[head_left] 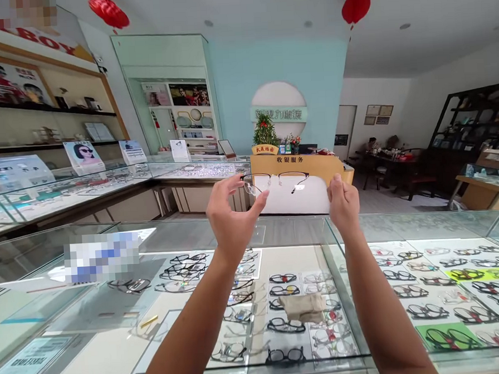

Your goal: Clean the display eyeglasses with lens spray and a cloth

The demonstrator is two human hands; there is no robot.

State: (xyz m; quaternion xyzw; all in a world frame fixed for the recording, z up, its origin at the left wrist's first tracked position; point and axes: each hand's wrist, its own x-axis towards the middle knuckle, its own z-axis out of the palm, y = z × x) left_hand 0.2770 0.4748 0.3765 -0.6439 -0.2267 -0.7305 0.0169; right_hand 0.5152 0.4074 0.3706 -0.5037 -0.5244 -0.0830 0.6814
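A pair of eyeglasses [279,176] with a dark upper rim and clear lenses is held up in mid-air above the glass display counter. My left hand [232,216] grips them at their left end, thumb below and fingers curled above. To the right, my right hand [344,204] is closed at about the same height, apart from the frame. Whatever its fingers may hold is too small to make out. Below, a folded beige cloth [304,307] rests on the counter glass, over rows of spectacle frames [285,324].
At left, a blurred white paper [102,259] lies on the counter [242,371], near a thin gold-coloured stick [149,320]. More frames [427,311] fill the case at right. Across the aisle stand a cashier desk [340,168] and further glass showcases [65,191].
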